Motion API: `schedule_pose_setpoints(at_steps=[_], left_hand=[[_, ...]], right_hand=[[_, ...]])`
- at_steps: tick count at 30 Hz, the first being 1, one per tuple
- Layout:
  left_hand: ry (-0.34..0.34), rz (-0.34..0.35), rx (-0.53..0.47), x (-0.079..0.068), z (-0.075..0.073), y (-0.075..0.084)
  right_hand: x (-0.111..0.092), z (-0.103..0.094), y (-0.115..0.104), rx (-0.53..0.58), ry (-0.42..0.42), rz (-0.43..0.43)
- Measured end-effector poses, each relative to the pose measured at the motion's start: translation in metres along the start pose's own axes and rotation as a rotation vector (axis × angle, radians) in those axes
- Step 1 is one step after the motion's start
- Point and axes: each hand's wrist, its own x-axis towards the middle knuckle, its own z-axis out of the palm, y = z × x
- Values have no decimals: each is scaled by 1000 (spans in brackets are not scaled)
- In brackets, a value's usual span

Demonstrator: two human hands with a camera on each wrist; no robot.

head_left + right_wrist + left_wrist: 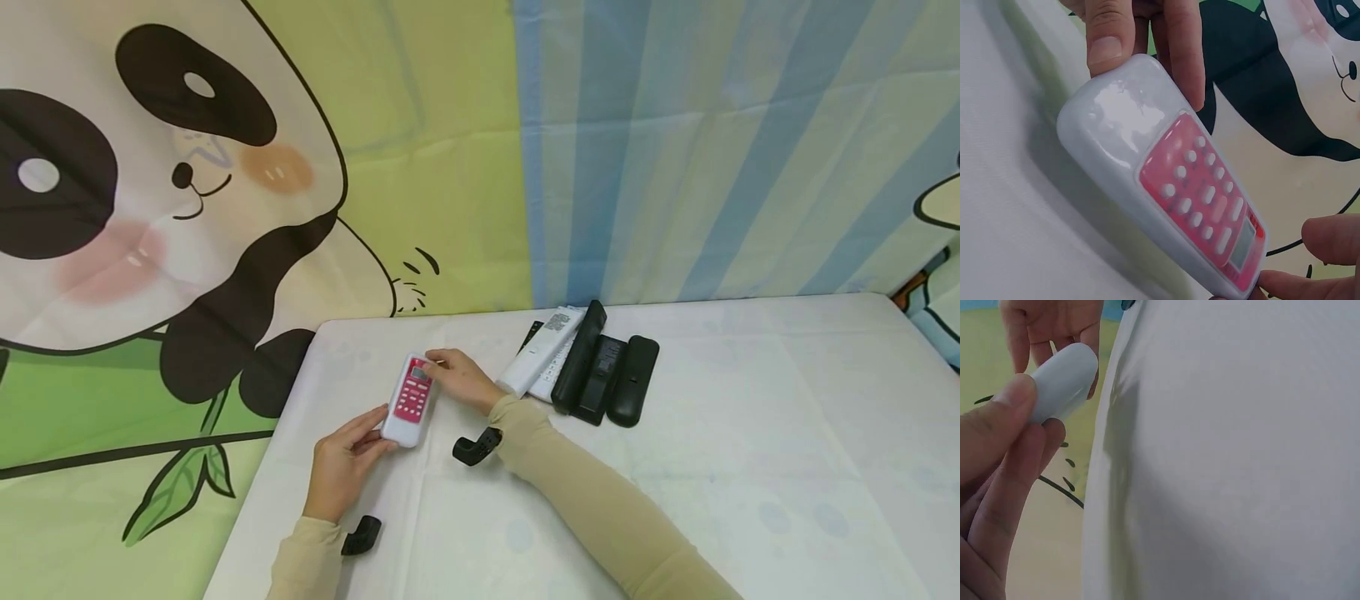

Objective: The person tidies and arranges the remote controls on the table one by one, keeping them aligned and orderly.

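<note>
A white remote control (405, 429) with a pink button panel and a small grey screen is held tilted over the table, screen end away from me. My left hand (345, 462) pinches its lower end between thumb and fingers; the left wrist view shows this grip on the white casing (1069, 384). At the screen end is my right hand (468, 383). In the right wrist view one right finger (1300, 286) touches that end, while another digit stands apart from the casing. Part of the right hand's contact is hidden behind the remote.
Right of the hands, several other remotes lie side by side: a white one (542, 352) on top of others, a long black one (580, 358), and a rounded black one (633, 382). They rest on the white tablecloth (712, 467). Behind the table hangs a panda-print cloth (450, 167).
</note>
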Motion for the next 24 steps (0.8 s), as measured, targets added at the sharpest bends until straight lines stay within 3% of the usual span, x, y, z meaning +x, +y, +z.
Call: schedule_pose_setpoints(at_steps=[7, 14, 24], left_hand=[[-1, -96, 62, -2, -1, -4], [-12, -164, 141, -5, -3, -8], [-89, -347, 151, -4, -2, -5]], right_hand=[[4, 9, 9, -91, -1, -36], [7, 15, 17, -111, -18, -72], [8, 21, 20, -136, -20, -105]])
